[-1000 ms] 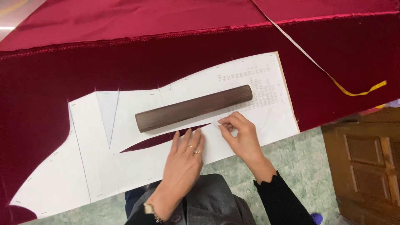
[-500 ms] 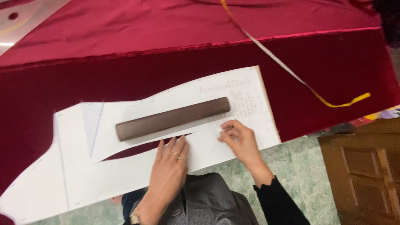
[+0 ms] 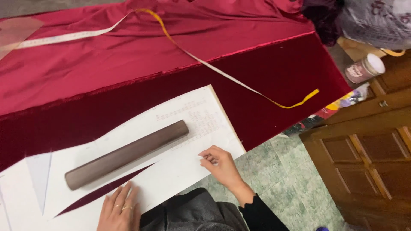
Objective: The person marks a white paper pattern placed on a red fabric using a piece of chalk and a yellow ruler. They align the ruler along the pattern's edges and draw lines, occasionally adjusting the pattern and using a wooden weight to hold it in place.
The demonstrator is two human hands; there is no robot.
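Room for my hands: bare red cloth [image 3: 265,81] toward the table's right edge and far side, crossed only by the measuring tape [image 3: 222,72]. On the paper pattern [image 3: 184,167] near the front edge, a dark wooden bar [image 3: 126,155] blocks the middle, lying btwn my left hand [image 3: 120,211] & right hand [image 3: 220,164].

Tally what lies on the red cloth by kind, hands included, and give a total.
White paper pattern sheets: 1
Dark brown bar weights: 1
Tape measures: 1
Hands resting on the paper: 2, left hand flat, right hand with fingers curled at the paper
Total: 5
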